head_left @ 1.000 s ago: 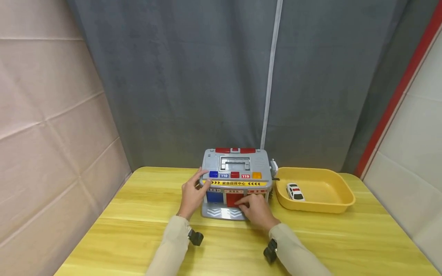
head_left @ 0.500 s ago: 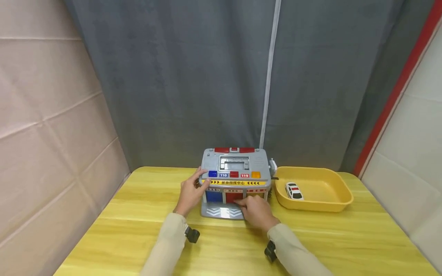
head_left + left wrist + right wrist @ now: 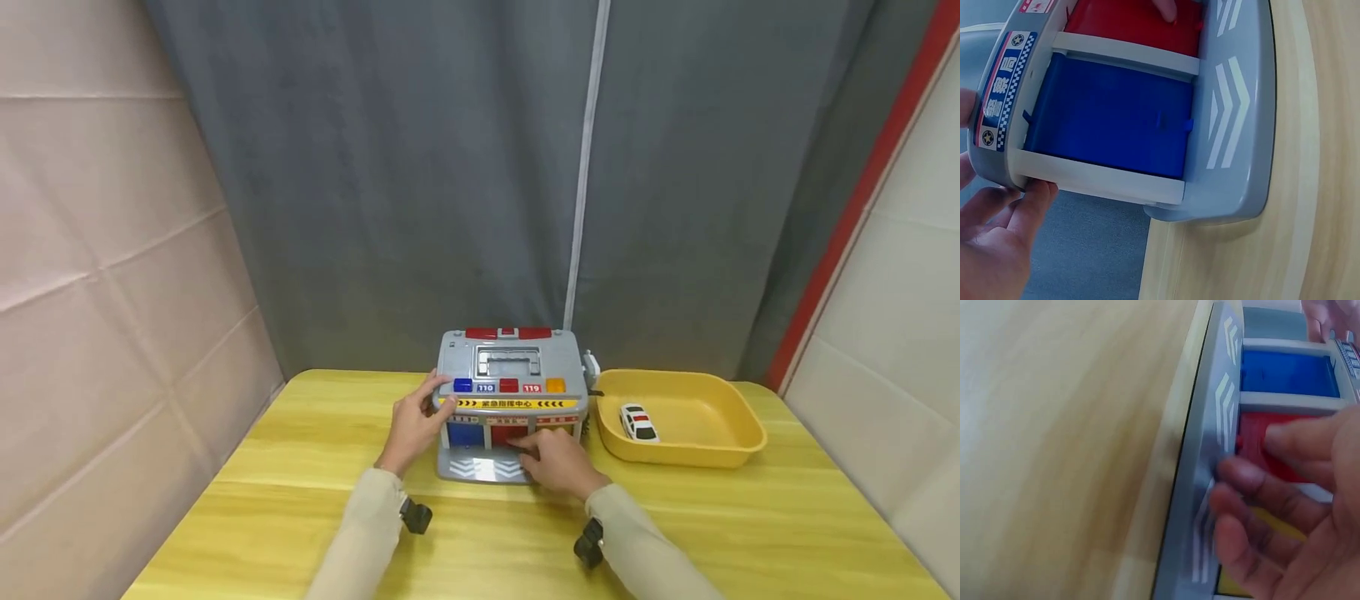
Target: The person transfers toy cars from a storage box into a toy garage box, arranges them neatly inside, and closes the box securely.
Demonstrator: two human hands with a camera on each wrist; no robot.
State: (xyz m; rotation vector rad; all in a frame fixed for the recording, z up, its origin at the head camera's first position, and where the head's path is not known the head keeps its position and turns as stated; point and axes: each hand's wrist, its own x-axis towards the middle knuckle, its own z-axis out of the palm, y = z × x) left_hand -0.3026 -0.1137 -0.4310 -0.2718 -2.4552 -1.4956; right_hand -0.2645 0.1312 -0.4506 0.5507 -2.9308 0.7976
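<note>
In the head view, a grey toy emergency station (image 3: 468, 358) stands upright on the table. Its front has a blue door (image 3: 1113, 115), a red door (image 3: 1129, 24) and a yellow door (image 3: 1272, 519), the last partly hidden behind fingers. My left hand (image 3: 411, 423) holds the station's front left top corner, fingers on the roof and side. With one extended finger, my right hand (image 3: 558, 460) presses the red door; its other fingers hang loosely bent over the grey front ramp (image 3: 1229, 125).
To the station's right is a yellow tray (image 3: 720, 454) with a white toy car (image 3: 637, 422) lying inside. A white part (image 3: 591, 365) sticks out from the station's right side. Behind the wooden table (image 3: 315, 450) hangs a grey curtain (image 3: 375, 208).
The red door's lower edge jutted forward a second ago; it now sits level with the blue door, pushed in by my right finger. My left hand has kept its hold.
</note>
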